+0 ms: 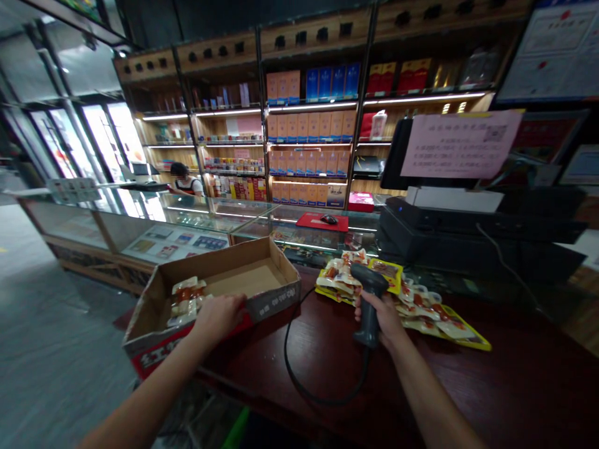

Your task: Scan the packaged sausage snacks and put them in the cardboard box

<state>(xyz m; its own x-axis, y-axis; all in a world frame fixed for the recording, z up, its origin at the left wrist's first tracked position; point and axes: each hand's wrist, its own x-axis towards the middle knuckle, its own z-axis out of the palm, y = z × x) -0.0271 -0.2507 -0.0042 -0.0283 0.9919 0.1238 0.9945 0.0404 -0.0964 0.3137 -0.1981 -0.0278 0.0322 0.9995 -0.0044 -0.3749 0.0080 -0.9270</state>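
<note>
My right hand (pixel 381 315) is wrapped round the grip of a black handheld barcode scanner (pixel 368 308), its head raised and its cable looping down onto the dark red counter. Behind the scanner lie vacuum-packed snack packs (pixel 339 277) in clear and yellow plastic, with more packs (pixel 433 315) spread to the right. My left hand (pixel 219 319) is at the near wall of an open cardboard box (pixel 276 299), its fingers curled over the rim. Inside the box, at its left end, rests a clear pack of brown food (pixel 187 298).
The box overhangs the left edge of the counter (pixel 318 355). A black register with a monitor (pixel 458 218) stands at the back right. A mouse (pixel 329 219) lies on a red pad. Glass display cases (pixel 163 240) run left, where a person (pixel 186 181) sits. Stocked shelves line the wall.
</note>
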